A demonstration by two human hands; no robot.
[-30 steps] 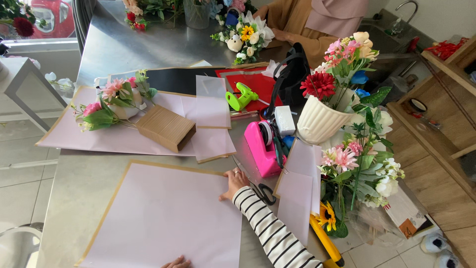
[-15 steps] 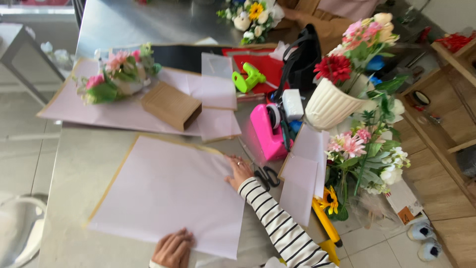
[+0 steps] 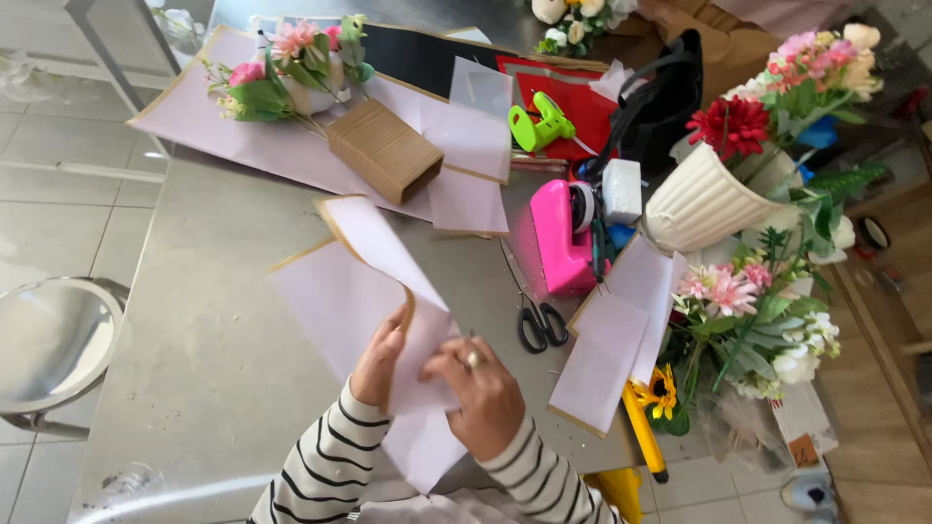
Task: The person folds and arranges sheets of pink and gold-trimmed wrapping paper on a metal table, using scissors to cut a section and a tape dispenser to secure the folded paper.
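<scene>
Both hands, the left hand and the right hand, are closed on a pale lilac paper sheet with a tan edge, which is bent and lifted up over the near part of the grey counter. To the left of the sheet the counter is bare up to its edge, while black scissors and a pink tape dispenser lie just to the right. Farther back, a brown ribbed box lies on another lilac sheet beside a small bouquet, and a white ribbed vase with flowers leans at the right.
</scene>
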